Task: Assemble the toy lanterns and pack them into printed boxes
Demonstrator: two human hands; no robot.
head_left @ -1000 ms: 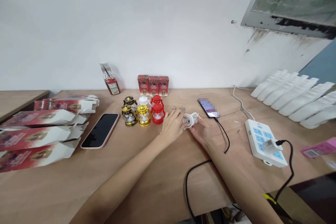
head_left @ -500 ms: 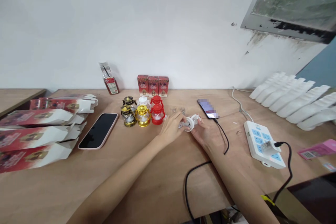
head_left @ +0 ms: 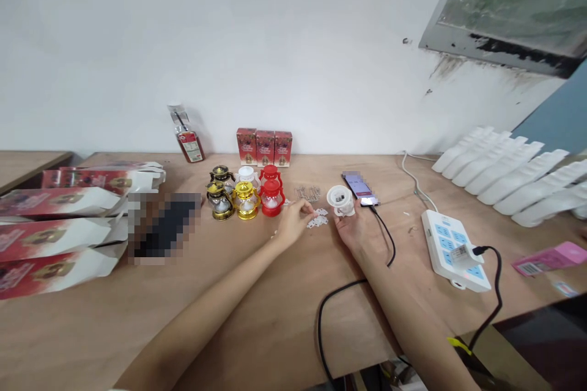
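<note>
My right hand (head_left: 351, 231) is closed around a white miniature lantern (head_left: 340, 200), tipped so its open round underside faces me. Something dark and small shows inside that opening. To its left, my left hand (head_left: 296, 221) has its fingertips pinched together at the edge of a little pile of small white pieces (head_left: 318, 219); whether a piece is between them is too small to tell. Just behind the pile lie several thin metal wire pieces (head_left: 306, 193). Left of my left hand stand finished-looking lanterns: a red one (head_left: 271, 198), a gold one (head_left: 246, 200) and a black-gold one (head_left: 220, 201), with others behind.
Red boxes (head_left: 265, 148) and a bottle (head_left: 190, 145) stand by the wall. Flattened red cartons (head_left: 59, 235) and a blurred phone (head_left: 167, 227) lie left. A cabled phone (head_left: 360, 188), a power strip (head_left: 454, 250), a pink box (head_left: 550, 258) and white curved pieces (head_left: 499, 174) are right.
My left hand has come away from the lantern's underside and moved left to the small white pieces. My right hand has turned the lantern so its opening faces up toward me.
</note>
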